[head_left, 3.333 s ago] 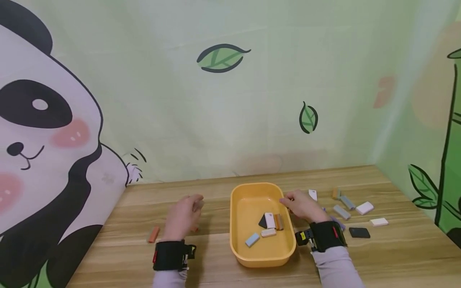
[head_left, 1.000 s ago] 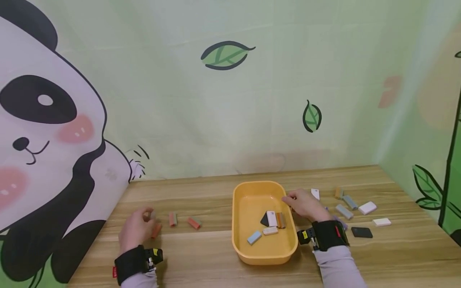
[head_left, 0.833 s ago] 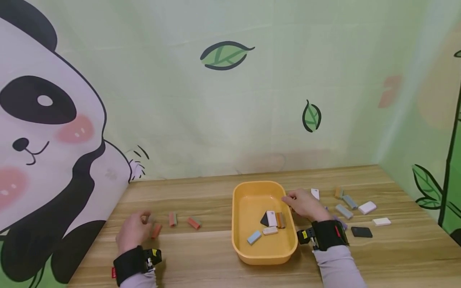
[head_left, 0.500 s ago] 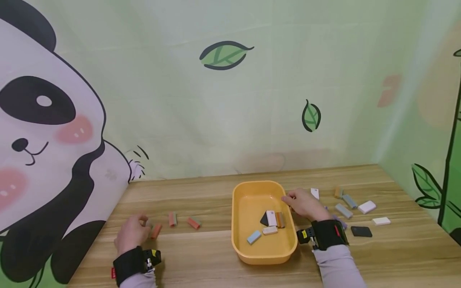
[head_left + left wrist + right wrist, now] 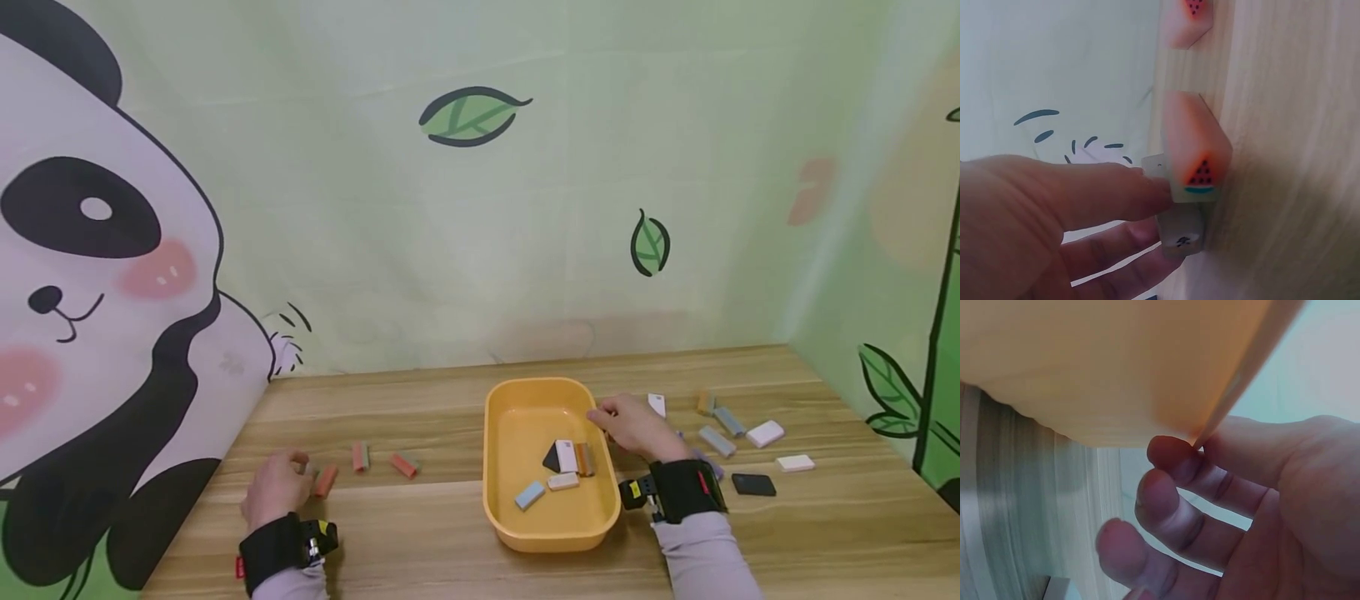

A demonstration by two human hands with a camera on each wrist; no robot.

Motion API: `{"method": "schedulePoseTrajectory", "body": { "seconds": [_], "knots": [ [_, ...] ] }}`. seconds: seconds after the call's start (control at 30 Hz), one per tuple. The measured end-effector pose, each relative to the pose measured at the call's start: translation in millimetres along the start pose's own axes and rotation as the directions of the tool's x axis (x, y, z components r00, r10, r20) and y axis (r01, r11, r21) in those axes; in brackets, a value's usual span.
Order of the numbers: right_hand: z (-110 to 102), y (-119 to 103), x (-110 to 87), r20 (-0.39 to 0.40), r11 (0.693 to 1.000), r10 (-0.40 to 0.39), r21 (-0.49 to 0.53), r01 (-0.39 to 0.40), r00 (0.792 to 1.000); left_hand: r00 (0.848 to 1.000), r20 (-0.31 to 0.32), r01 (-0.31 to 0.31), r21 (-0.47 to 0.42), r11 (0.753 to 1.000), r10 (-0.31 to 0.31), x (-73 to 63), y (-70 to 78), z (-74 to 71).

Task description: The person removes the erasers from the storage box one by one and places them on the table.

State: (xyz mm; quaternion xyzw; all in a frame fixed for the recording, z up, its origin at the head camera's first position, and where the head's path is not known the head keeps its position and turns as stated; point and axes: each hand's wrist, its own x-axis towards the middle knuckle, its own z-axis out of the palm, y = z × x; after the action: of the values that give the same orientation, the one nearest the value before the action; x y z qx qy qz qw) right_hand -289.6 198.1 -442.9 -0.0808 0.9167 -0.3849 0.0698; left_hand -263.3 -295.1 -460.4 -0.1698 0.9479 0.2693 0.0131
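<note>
My left hand (image 5: 276, 487) is low over the left side of the table. Its thumb and fingers pinch a pale grey eraser (image 5: 1179, 226) with a small dark mark, partly hidden behind a red watermelon-print eraser (image 5: 1194, 140). In the head view that red eraser (image 5: 326, 482) lies just right of the fingertips. Two more red-and-green erasers, one upright (image 5: 360, 456) and one slanted (image 5: 404, 465), lie farther right. My right hand (image 5: 633, 425) grips the right rim of a yellow plastic tub (image 5: 536, 525), thumb inside and fingers underneath.
Inside the tub sit several erasers, among them a blue one (image 5: 529, 496) and a white one (image 5: 566, 456). Right of my right hand are scattered grey erasers (image 5: 717, 441), white erasers (image 5: 765, 433) and a black one (image 5: 753, 484). A printed cloth (image 5: 555, 183) hangs behind the table.
My left hand has gone from beside the tub to the far left, then sunk slightly toward me with the pale grey eraser at its fingertips. My right hand keeps its grip on the tub.
</note>
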Motion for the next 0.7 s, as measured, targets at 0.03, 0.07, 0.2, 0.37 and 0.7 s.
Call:
{"method": "schedulePoseTrajectory", "body": {
  "seconds": [0.03, 0.07, 0.2, 0.37, 0.7],
  "knots": [
    [0, 0, -0.1, 0.001, 1.000, -0.001, -0.001, 0.001, 1.000, 1.000, 0.001, -0.001, -0.002, 1.000, 0.001, 0.2, -0.3, 0.2],
    [0, 0, -0.1, 0.001, 1.000, -0.001, -0.001, 0.001, 1.000, 1.000, 0.003, -0.001, -0.004, 1.000, 0.001, 0.6, -0.8, 0.6],
    [-1, 0, -0.1, 0.003, 1.000, -0.004, 0.002, 0.004, 1.000, 1.000, 0.008, -0.011, -0.012, 1.000, 0.011, 0.8, -2.9, 0.9],
    [0, 0, -0.1, 0.004, 1.000, 0.006, 0.013, -0.006, 1.000, 1.000, -0.005, -0.008, 0.005, 1.000, 0.008, -1.1, -0.5, 0.8],
    [0, -1, -0.3, 0.006, 0.999, 0.015, 0.031, -0.015, 1.000, 0.992, -0.079, -0.099, 0.047, 0.994, 0.102, -11.8, 18.4, -10.4]
  ]
}}
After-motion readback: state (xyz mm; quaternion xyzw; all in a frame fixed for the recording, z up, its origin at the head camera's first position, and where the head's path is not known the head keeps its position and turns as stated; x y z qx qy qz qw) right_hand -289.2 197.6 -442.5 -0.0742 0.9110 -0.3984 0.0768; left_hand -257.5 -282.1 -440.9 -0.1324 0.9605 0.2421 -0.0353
